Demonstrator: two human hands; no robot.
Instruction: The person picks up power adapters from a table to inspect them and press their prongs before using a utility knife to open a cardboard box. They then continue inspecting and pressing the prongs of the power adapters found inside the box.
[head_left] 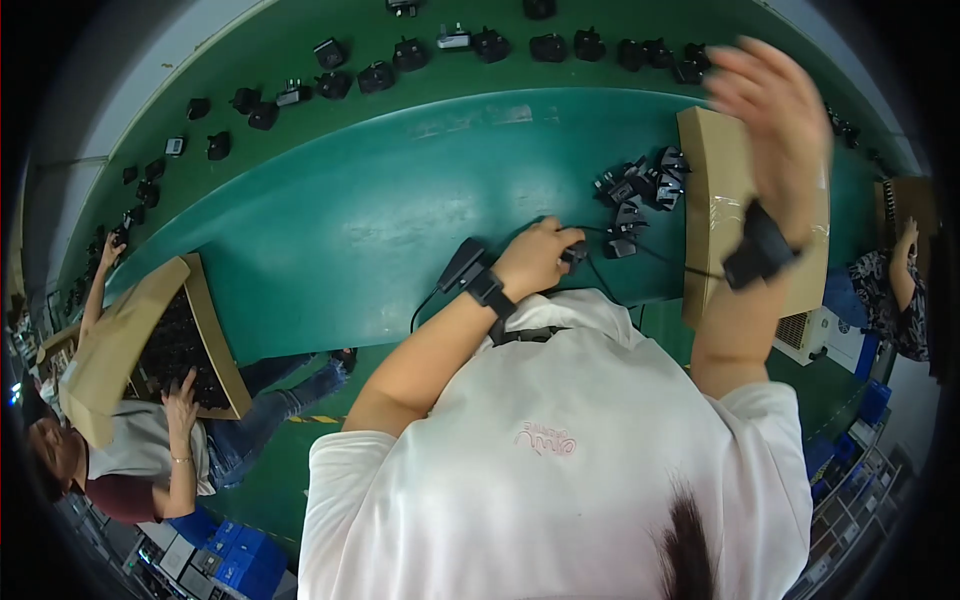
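Observation:
My left hand is at the near edge of the green table, fingers curled round a small black plug adapter. Most of that adapter is hidden by the fingers. Raised at the far right, my right hand reaches above the cardboard box toward the green belt. It is blurred, but its fingers are stretched out and nothing shows in them. Between my hands lies a loose cluster of black plug adapters with metal prongs, left of the box.
Several black plug adapters are spread along the belt beyond the table. At the left, a co-worker has a hand in an open carton of black pieces. Another person is at the far right. A dark cable runs between my wrists.

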